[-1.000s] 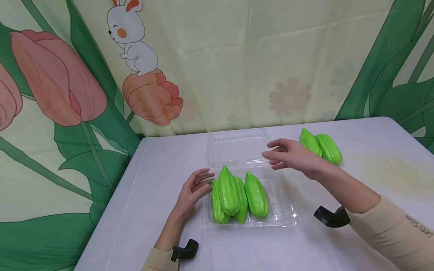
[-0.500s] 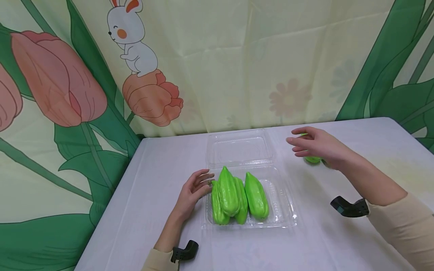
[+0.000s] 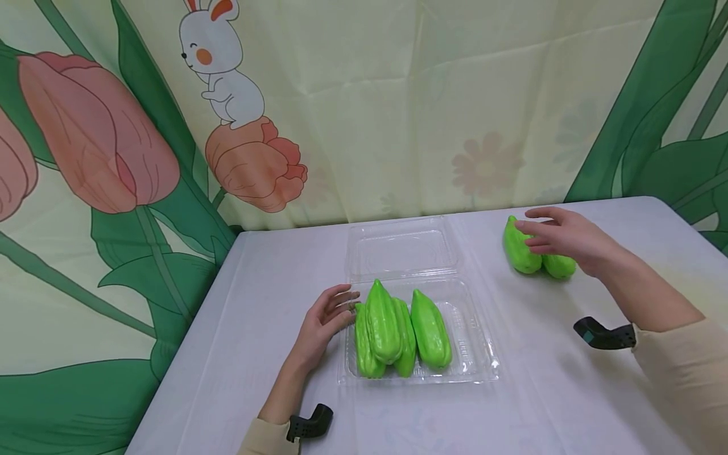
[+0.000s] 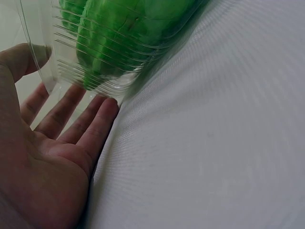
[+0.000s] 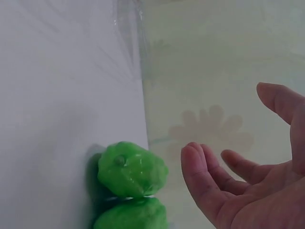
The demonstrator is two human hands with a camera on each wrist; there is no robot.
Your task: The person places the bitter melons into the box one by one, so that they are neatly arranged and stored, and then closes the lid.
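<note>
The white surface reaches back to a printed backdrop, and the folded-back lid of a clear plastic container lies right up by that far edge; the container's tray sits nearer the person, with surface showing on its left, its right and in front; inside it four ridged green fruits crowd the left and middle, one lying on top of its neighbours, while a strip of tray floor shows between the rightmost fruit and the right wall; the left hand rests at the container's left side, its fingers relaxed and slightly bent against the clear plastic, gripping nothing; well apart to the right, near the surface's far edge, two more green fruits lie side by side, with a broad stretch of surface between them and the container; the right hand hangs over this pair, thumb and fingers spread loosely apart with nothing between them, and the right wrist view shows a gap between its fingertips and the nearer fruit.
</note>
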